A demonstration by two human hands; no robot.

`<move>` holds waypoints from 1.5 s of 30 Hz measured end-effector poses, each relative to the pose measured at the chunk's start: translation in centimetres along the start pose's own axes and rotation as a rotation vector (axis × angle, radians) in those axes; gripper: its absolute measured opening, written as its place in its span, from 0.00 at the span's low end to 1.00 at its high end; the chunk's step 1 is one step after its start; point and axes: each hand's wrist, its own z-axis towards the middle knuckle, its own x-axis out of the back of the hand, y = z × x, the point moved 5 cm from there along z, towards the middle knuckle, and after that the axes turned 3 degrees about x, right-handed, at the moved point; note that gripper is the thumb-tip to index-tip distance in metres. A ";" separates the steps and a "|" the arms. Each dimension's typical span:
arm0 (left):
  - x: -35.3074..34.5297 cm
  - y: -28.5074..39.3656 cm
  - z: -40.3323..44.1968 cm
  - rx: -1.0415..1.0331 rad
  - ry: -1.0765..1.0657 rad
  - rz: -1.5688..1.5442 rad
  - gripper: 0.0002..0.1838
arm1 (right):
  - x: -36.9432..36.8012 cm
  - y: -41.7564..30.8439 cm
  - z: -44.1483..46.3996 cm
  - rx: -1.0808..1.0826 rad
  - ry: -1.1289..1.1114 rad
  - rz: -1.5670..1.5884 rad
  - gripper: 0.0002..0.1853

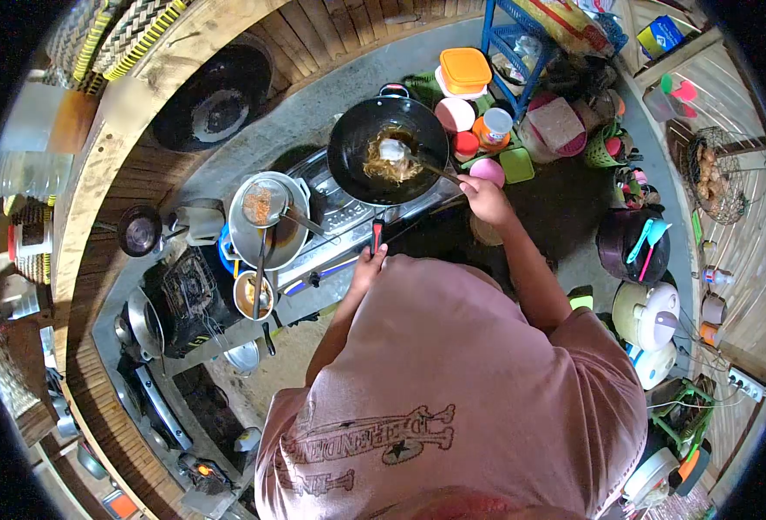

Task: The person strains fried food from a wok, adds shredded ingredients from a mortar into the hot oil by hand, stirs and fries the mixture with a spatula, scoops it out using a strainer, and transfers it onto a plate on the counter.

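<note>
A black wok [357, 160] sits on the silver gas stove [320, 195], with brown shredded food [381, 165] inside. My left hand [367, 267] is closed round the wok's black and red handle [377, 236] at its near side. My right hand [487, 201] grips the handle of a ladle [394, 151], whose metal bowl rests in the food. Left of the wok, a strainer [262, 204] holding orange-brown bits lies over a large metal pot [291, 247]. Just below that pot stands a small bowl [253, 296] with a utensil in it.
Plastic containers [464, 71], jars [493, 126] and a blue rack [501, 39] stand right of the wok. A second black wok [214, 100] hangs at the upper left. A grill-topped burner [194, 290] is at the left, a rice cooker [647, 314] at the right.
</note>
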 end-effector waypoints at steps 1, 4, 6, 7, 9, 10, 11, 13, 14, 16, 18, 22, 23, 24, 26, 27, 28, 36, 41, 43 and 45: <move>0.0 0.2 -0.1 -0.011 -0.004 0.018 0.20 | 0.4 -0.8 0.1 0.005 -0.015 0.076 0.18; -0.2 0.9 -0.6 -0.031 0.010 0.064 0.20 | 2.7 -3.6 0.4 -0.059 0.015 -0.110 0.18; -0.3 0.4 -0.3 -0.039 0.028 0.089 0.21 | 3.8 -5.2 0.8 -0.149 -0.045 -0.228 0.18; -0.4 -0.2 0.2 -0.027 0.019 0.015 0.21 | 3.8 -5.2 0.8 -0.238 -0.106 -0.345 0.19; 0.0 -1.1 1.1 -0.019 0.014 -0.062 0.21 | 2.5 -3.4 0.9 -0.180 -0.059 -0.308 0.19; 0.0 -0.4 0.7 -0.044 0.018 0.031 0.21 | 1.7 -2.3 0.8 -0.128 -0.013 -0.271 0.19; 0.0 0.2 0.4 -0.069 0.022 0.125 0.20 | 0.9 -0.9 0.8 -0.127 -0.016 -0.271 0.19; 0.1 0.0 0.7 -0.076 0.006 0.114 0.20 | -0.6 0.3 0.8 -0.093 -0.094 -0.004 0.18; 0.1 -0.1 0.8 -0.083 -0.010 0.103 0.20 | -0.6 0.3 0.7 -0.091 -0.097 -0.004 0.18; 0.1 0.2 0.5 -0.055 -0.010 0.103 0.20 | 0.2 -0.9 0.5 0.038 0.011 0.033 0.19; 0.1 0.2 0.1 -0.022 -0.012 0.104 0.20 | 1.6 -2.4 0.6 0.024 0.038 -0.042 0.19; 0.1 0.0 0.5 -0.075 -0.018 0.111 0.21 | 3.1 -3.7 0.6 -0.160 -0.044 -0.282 0.19; 0.1 -0.1 0.6 -0.093 -0.016 0.115 0.20 | 2.6 -3.1 0.6 -0.158 -0.044 -0.283 0.19; 0.2 -0.2 0.8 -0.093 -0.015 0.113 0.20 | 1.4 -1.7 0.5 -0.151 -0.031 -0.235 0.19; 0.3 -0.3 0.9 -0.085 -0.026 0.137 0.21 | -0.3 0.6 0.2 -0.144 -0.022 -0.186 0.19; 0.3 -0.3 0.8 -0.084 -0.025 0.135 0.21 | -1.2 1.7 0.2 -0.123 -0.064 -0.055 0.19; 0.2 0.0 0.6 -0.077 -0.018 0.127 0.20 | -1.5 1.4 0.3 -0.102 -0.105 0.076 0.19; 0.0 0.3 0.2 -0.023 -0.004 0.109 0.19 | 3.0 -4.2 -0.4 -0.104 -0.024 -0.201 0.18; -0.1 0.0 0.5 -0.067 -0.065 0.022 0.18 | 0.6 -1.2 -0.9 -0.122 -0.109 -0.151 0.19; -0.2 0.1 0.2 -0.047 -0.061 -0.025 0.18 | 0.3 -1.2 -0.7 -0.059 -0.108 0.129 0.19; -0.4 0.3 0.1 -0.032 -0.055 -0.088 0.19 | 1.2 -1.5 -0.4 -0.066 -0.098 0.123 0.19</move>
